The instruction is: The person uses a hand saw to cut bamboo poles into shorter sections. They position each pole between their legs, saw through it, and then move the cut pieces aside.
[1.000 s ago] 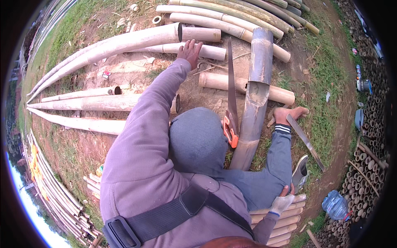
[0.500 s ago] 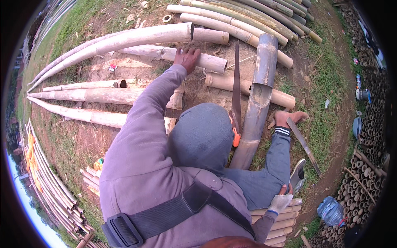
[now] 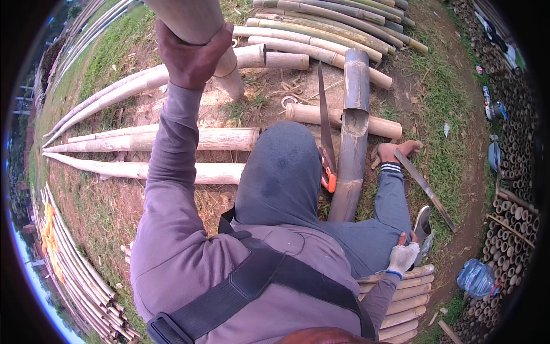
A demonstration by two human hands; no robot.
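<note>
My left hand is wrapped around a thick bamboo pole, raised and steeply tilted. The pole's far part passes behind the hand, and its end is near the ground. My right hand, in a pale fingerless-looking glove, lies on my bent leg, fingertips apart and holding nothing. Between my legs a saw with an orange handle stands against a thick grey bamboo piece, which has a notch cut in it. That piece rests across a shorter bamboo length.
Long bamboo poles lie to the left, and more poles are stacked at the far side. A long flat blade lies by my bare foot. Cut bamboo is piled at right near a clear plastic jug.
My left hand has lifted the bamboo pole off the ground and swung it up toward the upper left. My right hand stays on my leg.
</note>
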